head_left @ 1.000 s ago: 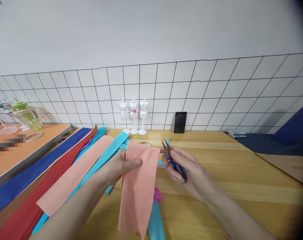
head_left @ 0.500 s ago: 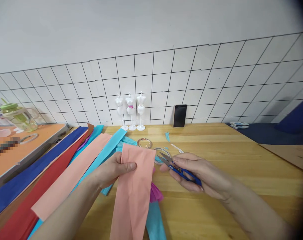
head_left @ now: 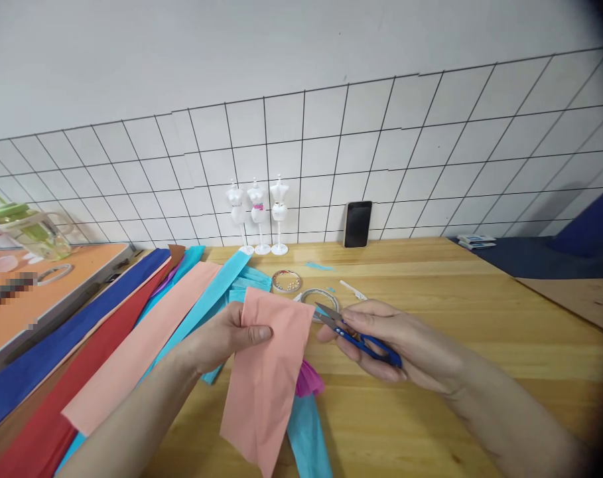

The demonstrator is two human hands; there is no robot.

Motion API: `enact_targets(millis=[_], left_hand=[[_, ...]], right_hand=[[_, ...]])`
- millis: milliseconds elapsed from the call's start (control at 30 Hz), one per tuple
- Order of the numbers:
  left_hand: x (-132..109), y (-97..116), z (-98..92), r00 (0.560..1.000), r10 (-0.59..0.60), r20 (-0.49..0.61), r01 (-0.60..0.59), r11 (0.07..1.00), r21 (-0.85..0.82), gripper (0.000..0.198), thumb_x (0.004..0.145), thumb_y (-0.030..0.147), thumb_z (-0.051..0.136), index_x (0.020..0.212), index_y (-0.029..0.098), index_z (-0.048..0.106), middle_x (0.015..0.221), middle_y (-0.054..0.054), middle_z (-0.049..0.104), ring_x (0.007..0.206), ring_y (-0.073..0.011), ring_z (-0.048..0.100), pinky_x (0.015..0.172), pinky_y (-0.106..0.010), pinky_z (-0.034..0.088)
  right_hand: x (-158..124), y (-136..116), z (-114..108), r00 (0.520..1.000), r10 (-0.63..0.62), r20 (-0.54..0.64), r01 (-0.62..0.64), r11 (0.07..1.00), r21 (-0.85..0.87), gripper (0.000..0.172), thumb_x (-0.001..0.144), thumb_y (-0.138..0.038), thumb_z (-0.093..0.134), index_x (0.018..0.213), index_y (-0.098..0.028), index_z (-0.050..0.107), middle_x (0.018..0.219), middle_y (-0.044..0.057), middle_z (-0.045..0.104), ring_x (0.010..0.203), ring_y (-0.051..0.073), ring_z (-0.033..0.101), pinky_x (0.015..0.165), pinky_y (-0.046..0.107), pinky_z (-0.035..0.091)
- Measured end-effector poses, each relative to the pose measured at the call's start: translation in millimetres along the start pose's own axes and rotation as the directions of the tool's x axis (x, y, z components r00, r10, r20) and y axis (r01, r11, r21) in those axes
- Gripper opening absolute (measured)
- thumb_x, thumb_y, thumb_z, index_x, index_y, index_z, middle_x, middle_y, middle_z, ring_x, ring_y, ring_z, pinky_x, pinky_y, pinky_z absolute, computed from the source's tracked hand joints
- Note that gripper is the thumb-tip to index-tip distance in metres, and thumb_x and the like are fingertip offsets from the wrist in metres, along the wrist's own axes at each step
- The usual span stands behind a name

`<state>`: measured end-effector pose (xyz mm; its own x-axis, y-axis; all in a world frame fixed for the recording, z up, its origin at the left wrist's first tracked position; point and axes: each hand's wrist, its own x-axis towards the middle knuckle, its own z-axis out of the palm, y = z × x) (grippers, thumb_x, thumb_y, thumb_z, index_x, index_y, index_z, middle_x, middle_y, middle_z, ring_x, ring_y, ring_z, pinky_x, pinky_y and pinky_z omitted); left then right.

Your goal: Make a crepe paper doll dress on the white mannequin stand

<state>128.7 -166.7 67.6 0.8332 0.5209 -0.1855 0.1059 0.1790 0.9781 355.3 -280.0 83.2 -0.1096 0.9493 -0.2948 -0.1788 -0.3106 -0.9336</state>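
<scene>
Wooden tabletop [head_left: 455, 318] below a gridded wall. Over it hangs a pink strip [head_left: 268, 372], pinched near its top in the left hand [head_left: 221, 338], grip closed, thumb in front. The right hand [head_left: 395, 338] grips blue snips [head_left: 353, 332], blades slightly parted, tips just beside the strip's edge. Beyond that grip a tin [head_left: 286, 281] holds small beads; a jug [head_left: 32, 232] far left holds pale liquid.

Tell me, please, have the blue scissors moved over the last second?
Yes. The blue scissors in the right hand drew back from the tape ring toward the person, tips swinging from the wall leftward to the pink strip.
</scene>
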Motion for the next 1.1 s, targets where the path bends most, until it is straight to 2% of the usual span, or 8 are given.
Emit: enact_targets(millis=[133, 300, 400, 467, 733, 867, 967, 1100], left_hand=[[2, -5, -7.0, 0.999, -0.034, 0.038, 0.040, 0.983, -0.181, 0.033, 0.070, 0.027, 0.073, 0.100, 0.014, 0.069, 0.096, -0.011, 0.071, 0.088, -0.0243, 0.066, 0.078, -0.034, 0.053], [13, -24, -17.4, 0.990, -0.002, 0.143, 0.052, 0.935, -0.350, 0.033, 0.062, 0.029, 0.079, 0.089, 0.011, 0.071, 0.083, -0.009, 0.073, 0.072, -0.0193, 0.068, 0.065, -0.025, 0.055], [20, -34, -19.4, 0.979, 0.035, 0.203, 0.052, 0.912, -0.407, 0.043, 0.059, 0.031, 0.081, 0.094, 0.010, 0.070, 0.085, -0.011, 0.073, 0.071, -0.0202, 0.069, 0.062, -0.025, 0.056], [23, -38, -19.9, 0.972, 0.053, 0.227, 0.054, 0.897, -0.439, 0.042, 0.059, 0.029, 0.081, 0.094, 0.009, 0.070, 0.084, -0.011, 0.073, 0.070, -0.0200, 0.069, 0.062, -0.025, 0.056], [23, -41, -22.7, 0.964, 0.070, 0.258, 0.065, 0.875, -0.479, 0.029, 0.061, 0.026, 0.080, 0.083, 0.010, 0.072, 0.076, -0.008, 0.073, 0.066, -0.0173, 0.069, 0.059, -0.023, 0.056], [24, -42, -21.7, 0.956, 0.074, 0.282, 0.066, 0.887, -0.456, 0.035, 0.062, 0.026, 0.079, 0.092, 0.009, 0.071, 0.085, -0.011, 0.073, 0.073, -0.0193, 0.069, 0.063, -0.024, 0.055], [24, -40, -20.8, 0.948, 0.078, 0.307, 0.064, 0.902, -0.426, 0.041, 0.063, 0.027, 0.078, 0.098, 0.009, 0.070, 0.091, -0.013, 0.073, 0.079, -0.0217, 0.069, 0.068, -0.026, 0.055], [22, -36, -20.4, 0.947, 0.076, 0.311, 0.052, 0.922, -0.384, 0.043, 0.063, 0.028, 0.078, 0.102, 0.010, 0.069, 0.097, -0.013, 0.072, 0.084, -0.0228, 0.068, 0.072, -0.027, 0.055]], right_hand=[[-2, 0, 3, 1.000, 0.012, -0.009, -0.012, 1.000, 0.018, 0.035, 0.067, -0.049, 0.065, 0.072, -0.014, 0.067, 0.055, 0.000, 0.056, 0.029, 0.002, 0.034, 0.032, 0.019, 0.011], [-7, 0, 12, 0.998, -0.040, 0.052, 0.037, 0.998, 0.055, 0.036, 0.070, -0.048, 0.063, 0.073, -0.013, 0.069, 0.057, 0.000, 0.055, 0.031, 0.003, 0.037, 0.031, 0.019, 0.014], [-10, 1, 17, 0.996, -0.024, 0.086, 0.018, 0.997, 0.069, 0.032, 0.071, -0.041, 0.062, 0.075, -0.011, 0.070, 0.059, 0.001, 0.056, 0.032, 0.003, 0.040, 0.030, 0.018, 0.017], [-10, 2, 20, 0.993, -0.030, 0.111, 0.019, 0.995, 0.097, 0.030, 0.073, -0.038, 0.061, 0.077, -0.010, 0.070, 0.059, 0.001, 0.056, 0.032, 0.003, 0.042, 0.030, 0.017, 0.019], [-9, 11, 25, 0.975, -0.060, 0.212, 0.017, 0.980, 0.198, 0.026, 0.081, -0.034, 0.055, 0.077, -0.011, 0.068, 0.063, 0.001, 0.056, 0.034, 0.005, 0.050, 0.030, 0.016, 0.029], [-8, 12, 26, 0.976, -0.072, 0.206, 0.024, 0.974, 0.224, 0.024, 0.080, -0.033, 0.056, 0.074, -0.012, 0.066, 0.065, 0.001, 0.057, 0.035, 0.006, 0.052, 0.030, 0.016, 0.031], [-6, 11, 24, 0.978, -0.065, 0.197, 0.022, 0.977, 0.213, 0.029, 0.080, -0.034, 0.056, 0.062, -0.011, 0.060, 0.065, 0.002, 0.057, 0.034, 0.006, 0.051, 0.030, 0.015, 0.032], [-5, 10, 24, 0.977, -0.055, 0.206, 0.013, 0.979, 0.203, 0.032, 0.080, -0.036, 0.055, 0.059, -0.011, 0.060, 0.061, 0.001, 0.056, 0.033, 0.005, 0.050, 0.029, 0.014, 0.033]])
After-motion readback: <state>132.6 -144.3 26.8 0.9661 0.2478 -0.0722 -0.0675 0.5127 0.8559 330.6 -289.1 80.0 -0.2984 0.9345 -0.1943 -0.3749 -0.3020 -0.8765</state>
